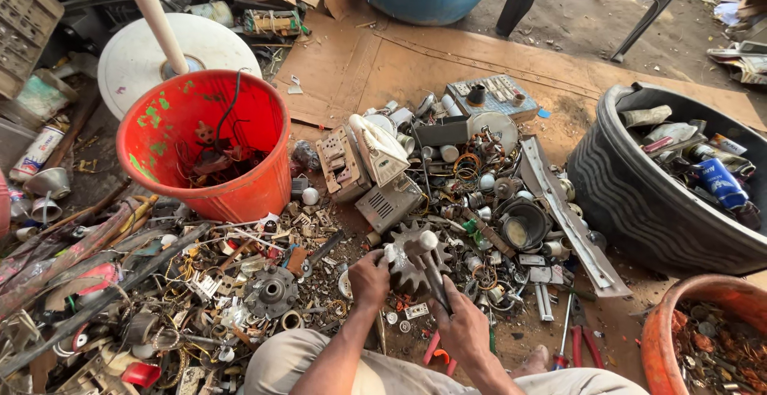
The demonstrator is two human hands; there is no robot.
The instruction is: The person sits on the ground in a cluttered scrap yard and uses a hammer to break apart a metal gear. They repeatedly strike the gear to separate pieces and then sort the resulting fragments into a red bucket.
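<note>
Spread across a cardboard sheet [447, 67] on the dirt floor: a wide heap of scrap metal [447, 195], flanked toward the right edge by a black ribbed tub [639, 203] full of cans and toward the left edge by a red plastic bucket [240, 187] holding tangled wire. At the lower right corner, part of an orange basin [663, 315] with rusty bits. Near the sheet's front edge, just ahead of the knees, a toothed steel gear [407, 271], propped up and gripped at its left rim by the left hand [369, 277], fingers wrapped tight around the teeth. Right hand [462, 327] clenched on the handle of a hammer [427, 263], its head resting over the gear's hub. Best done, by the look of it, with the gear braced firmly against the ground, left fingers kept outside the strike line, blows short and square on the hub rather than on the teeth, and the loose washers and springs nearby left undisturbed to avoid a glancing hit. Beside the right knee, red-handled pliers [577, 339] lying flat, apart from both hands.
</note>
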